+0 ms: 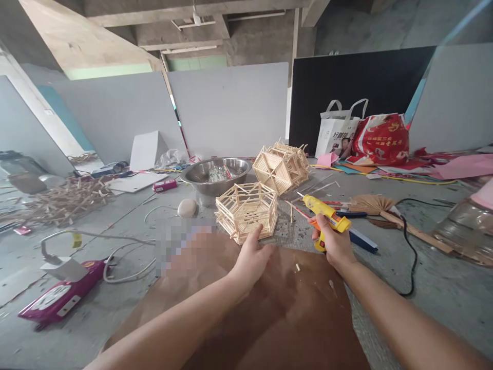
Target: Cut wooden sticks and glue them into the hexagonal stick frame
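My right hand [333, 239] is closed around the handle of a yellow glue gun [321, 208], its nozzle pointing up and to the left. My left hand [254, 257] is at the near side of an open, many-sided frame of thin wooden sticks [246, 210]. Its fingers reach forward over the frame's lower front edge, with the thumb apart to the right; whether they touch the sticks I cannot tell. Behind that frame, a second stick structure [281, 167] with filled-in panels lies tilted on its side. Brown paper [285, 318] lies beneath my forearms, a small stick piece [298, 267] on it.
A metal basin [188, 177] stands behind the frame. At left are a purple power strip [73, 293] with a white cable and a heap of sticks [73, 200]. Right of the glue gun lie a blue tool [362, 241], a black cord [414, 257] and a clear container [468, 231].
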The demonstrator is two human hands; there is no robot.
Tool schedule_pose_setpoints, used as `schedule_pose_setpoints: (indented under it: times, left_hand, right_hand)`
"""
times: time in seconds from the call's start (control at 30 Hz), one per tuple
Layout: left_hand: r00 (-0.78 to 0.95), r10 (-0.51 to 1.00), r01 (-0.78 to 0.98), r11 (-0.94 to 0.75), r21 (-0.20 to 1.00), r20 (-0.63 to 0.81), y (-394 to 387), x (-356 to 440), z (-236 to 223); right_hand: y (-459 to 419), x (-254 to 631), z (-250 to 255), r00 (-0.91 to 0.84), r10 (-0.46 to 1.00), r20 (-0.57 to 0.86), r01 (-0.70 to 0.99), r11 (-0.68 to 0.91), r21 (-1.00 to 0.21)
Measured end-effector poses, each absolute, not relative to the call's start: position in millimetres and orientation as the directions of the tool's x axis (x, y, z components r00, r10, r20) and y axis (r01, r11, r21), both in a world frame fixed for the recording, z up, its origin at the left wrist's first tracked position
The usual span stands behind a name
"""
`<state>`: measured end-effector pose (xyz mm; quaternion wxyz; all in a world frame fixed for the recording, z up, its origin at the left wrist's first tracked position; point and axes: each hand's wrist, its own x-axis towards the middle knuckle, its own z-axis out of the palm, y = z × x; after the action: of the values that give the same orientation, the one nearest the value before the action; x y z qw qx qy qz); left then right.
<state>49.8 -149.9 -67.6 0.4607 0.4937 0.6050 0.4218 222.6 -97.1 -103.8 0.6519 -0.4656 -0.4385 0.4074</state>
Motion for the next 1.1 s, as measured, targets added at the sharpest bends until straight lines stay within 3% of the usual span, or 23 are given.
schedule_pose_setpoints:
  times: [0.1,0.23,0.4,0.93,1.03,1.1]
  left_hand:
    - [-0.127,0.971,0.117,0.216,0.969,-0.201,-129.5,55.8,-75.0]
    - [-0.049,0.979,-0.025,0.197,0.980,-0.198,-113.5,62.2,-74.2]
    - [-0.011,0.979,-0.037,0.205,0.978,-0.205,-106.1,64.4,-70.6]
    - [0.070,0.977,0.039,0.200,0.979,-0.203,-127.9,33.1,-70.5]
    - [0.034,0.982,0.145,0.180,0.973,-0.187,-132.5,27.8,-71.9]
    - [-0.059,0.993,0.285,0.111,0.952,-0.098,-142.5,24.3,-73.4]
  right_hand:
    - [-95.2,222.2,-106.4,0.273,0.939,0.208,-0.113,0.246,-0.963]
    - [-96.8,220.1,-107.8,0.254,0.947,0.198,-0.102,0.229,-0.968]
    - [-99.4,217.8,-108.6,0.245,0.954,0.173,-0.062,0.193,-0.979]
    - [-94.1,220.3,-112.9,0.262,0.950,0.172,-0.093,0.202,-0.975]
    - [-93.5,220.7,-110.1,0.272,0.947,0.172,-0.109,0.208,-0.972]
    - [-93.0,221.1,-108.6,0.281,0.944,0.174,-0.124,0.216,-0.968]
